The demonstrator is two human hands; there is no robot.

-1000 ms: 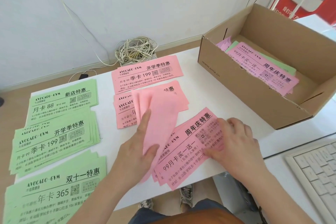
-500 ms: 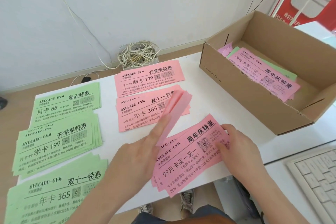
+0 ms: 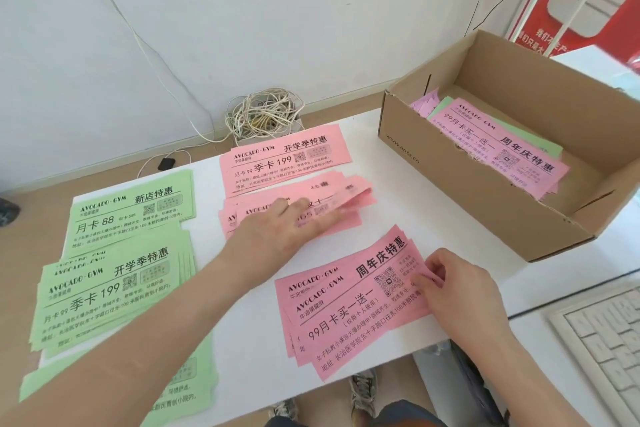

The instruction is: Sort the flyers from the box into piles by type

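left of the cardboard box (image 3: 446,180), the left hand (image 3: 277,232) lies flat, fingers straight, on the middle pink flyer pile (image 3: 353,199), whose top sheets are blurred. nearer than the box, the right hand (image 3: 460,288) pinches the edge of the pink anniversary flyer pile (image 3: 346,308). more flyers (image 3: 502,146) lie inside the box; green flyer piles (image 3: 114,284) sit farthest left of it.

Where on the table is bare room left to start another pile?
Widest: the bare table strip between the middle pink pile and the cardboard box. A narrower patch lies between the green piles and the front pink pile, though the left forearm crosses it. The green side is crowded.
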